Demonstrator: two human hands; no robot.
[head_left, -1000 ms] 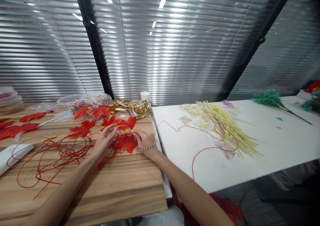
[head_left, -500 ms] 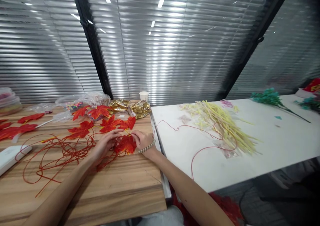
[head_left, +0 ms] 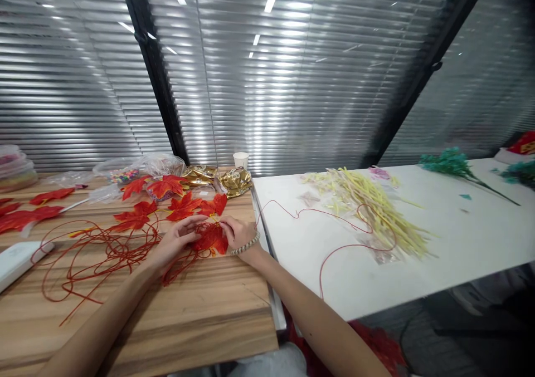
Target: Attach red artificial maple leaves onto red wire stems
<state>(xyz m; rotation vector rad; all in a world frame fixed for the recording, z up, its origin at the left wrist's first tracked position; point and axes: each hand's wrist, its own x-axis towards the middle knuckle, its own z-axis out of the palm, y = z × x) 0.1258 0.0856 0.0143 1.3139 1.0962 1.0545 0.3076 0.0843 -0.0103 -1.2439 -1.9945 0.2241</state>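
A red artificial maple leaf (head_left: pixel 214 240) with a yellowish stem lies under both hands near the wooden table's right edge. My right hand (head_left: pixel 240 236), wearing a beaded bracelet, pinches the stem end at the leaf's top. On the other side my left hand (head_left: pixel 178 240) curves over the leaf, its thumb and fingers apart; whether a thin strand touches its fingertips cannot be made out. Left of it spreads a loose tangle of red cord (head_left: pixel 117 249), some passing beneath the left hand. More red maple leaves (head_left: pixel 136 215) on a yellow stem lie just behind.
Gold foil packets (head_left: pixel 234 182), a paper cup (head_left: pixel 241 160) and plastic bags (head_left: pixel 161 166) line the back. A white box-like object (head_left: pixel 20 260) is at left. On the adjoining white table (head_left: pixel 288 254) lie pale yellow strips (head_left: pixel 376 215), red thread and a teal artificial plant (head_left: pixel 449 162).
My left thumb has drawn back leftward from the stem, uncovering more of the leaf. The cord loops at far left have shifted slightly right. My right hand keeps its pinch.
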